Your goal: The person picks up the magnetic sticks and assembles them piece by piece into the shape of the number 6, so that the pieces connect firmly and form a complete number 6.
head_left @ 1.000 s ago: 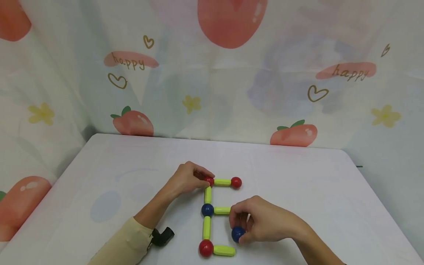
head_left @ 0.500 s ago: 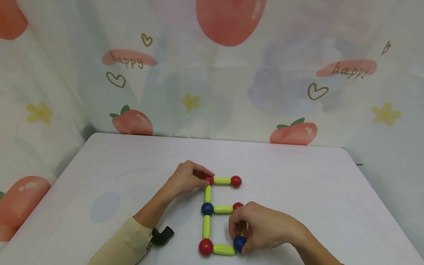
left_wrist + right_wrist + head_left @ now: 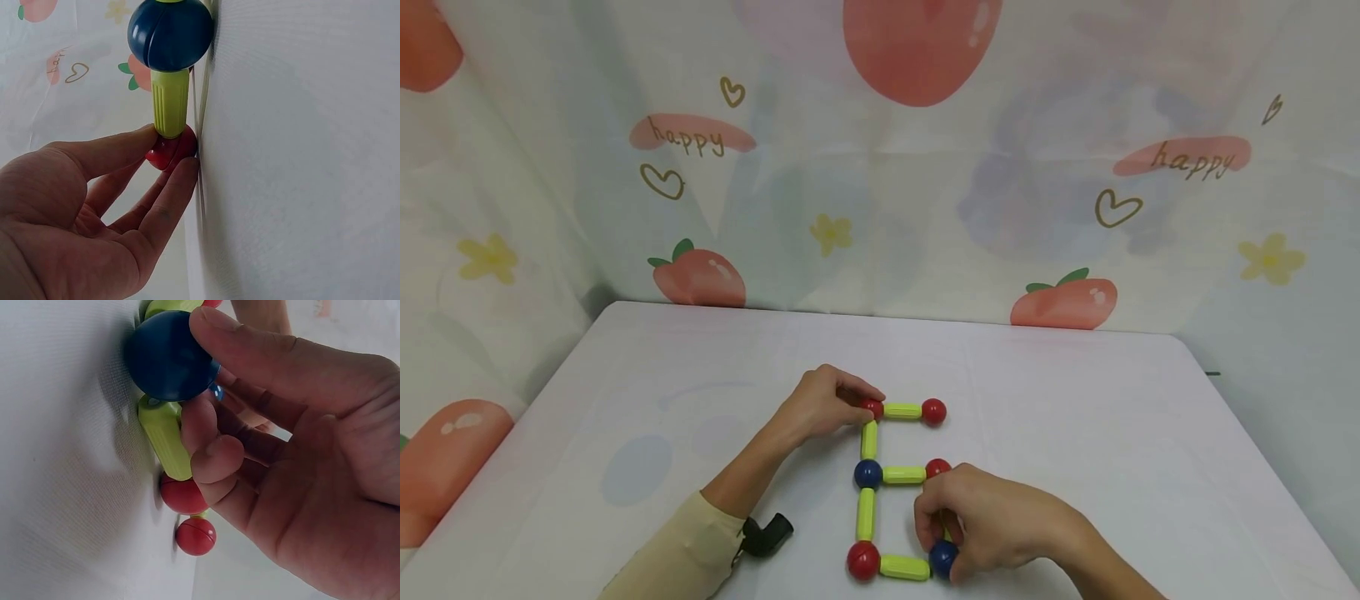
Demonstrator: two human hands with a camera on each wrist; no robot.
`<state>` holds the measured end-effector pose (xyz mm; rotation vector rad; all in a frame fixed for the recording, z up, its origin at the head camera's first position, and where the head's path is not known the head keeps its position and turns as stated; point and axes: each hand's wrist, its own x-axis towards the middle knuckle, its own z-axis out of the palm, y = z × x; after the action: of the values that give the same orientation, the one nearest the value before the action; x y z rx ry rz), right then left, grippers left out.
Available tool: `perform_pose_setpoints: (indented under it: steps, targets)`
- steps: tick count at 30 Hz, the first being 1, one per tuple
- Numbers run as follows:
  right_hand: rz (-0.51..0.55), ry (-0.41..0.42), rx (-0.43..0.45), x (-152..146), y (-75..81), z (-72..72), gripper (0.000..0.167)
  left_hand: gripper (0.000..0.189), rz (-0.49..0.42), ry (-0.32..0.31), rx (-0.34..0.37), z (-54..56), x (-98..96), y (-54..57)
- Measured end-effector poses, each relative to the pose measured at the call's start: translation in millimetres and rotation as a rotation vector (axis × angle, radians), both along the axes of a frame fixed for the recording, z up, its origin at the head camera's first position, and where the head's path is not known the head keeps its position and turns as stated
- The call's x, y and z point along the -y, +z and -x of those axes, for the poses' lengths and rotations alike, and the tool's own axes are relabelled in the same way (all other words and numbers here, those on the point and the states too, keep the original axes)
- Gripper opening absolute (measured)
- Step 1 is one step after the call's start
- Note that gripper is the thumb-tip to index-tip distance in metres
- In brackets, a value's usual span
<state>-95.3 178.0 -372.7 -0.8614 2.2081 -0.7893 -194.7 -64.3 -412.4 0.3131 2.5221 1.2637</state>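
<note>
Yellow-green rods point(image 3: 903, 475) and red and blue balls lie joined on the table in a six-like outline. My left hand point(image 3: 823, 404) pinches the red ball point(image 3: 172, 152) at the far left corner, thumb on one side and fingers on the other. At the near right corner, my right hand point(image 3: 1000, 512) holds a blue ball point(image 3: 165, 356) between thumb and fingers. This ball meets the end of the bottom rod point(image 3: 905, 567). Another rod point(image 3: 164, 440) runs from it up to a red ball point(image 3: 937, 468), partly hidden by my right hand in the head view.
A white table point(image 3: 1112, 417) carries the pieces. A blue ball point(image 3: 868, 474) and a red ball point(image 3: 863, 561) mark the left side; one more red ball point(image 3: 934, 412) ends the top rod. A black wrist device point(image 3: 766, 534) sits by the left sleeve. A printed curtain point(image 3: 880, 208) hangs behind.
My right hand has moved toward the near edge with the blue ball, which now meets the bottom rod. The rod attached to it reaches the middle red ball. My left hand has stayed put.
</note>
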Motion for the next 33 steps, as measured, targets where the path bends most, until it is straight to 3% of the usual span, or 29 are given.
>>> perform_pose_setpoints:
  steps: [17, 22, 25, 30, 33]
  targets:
    - [0.002, -0.042, 0.013, -1.7, 3.3, -1.8, 0.032, 0.021, 0.021, -0.044, -0.029, -1.8, -0.7, 1.8]
    - [0.049, -0.085, -0.043, -4.4, 3.8, 2.1, 0.029, 0.025, 0.036, -0.045, -0.006, -2.8, 0.3, 4.5]
    - [0.075, -0.128, -0.111, -5.7, 4.9, 5.6, 0.027, 0.031, 0.067, -0.047, -0.016, -5.0, 1.1, 9.3]
    - [0.056, -0.260, -0.198, -7.2, 6.4, 9.2, 0.023, 0.037, 0.187, -0.029, -0.143, -12.7, 2.1, 25.0]
    - [0.024, -0.335, -0.234, -7.0, 6.4, 10.9, 0.021, 0.032, 0.235, -0.023, -0.182, -21.7, 3.0, 38.4]
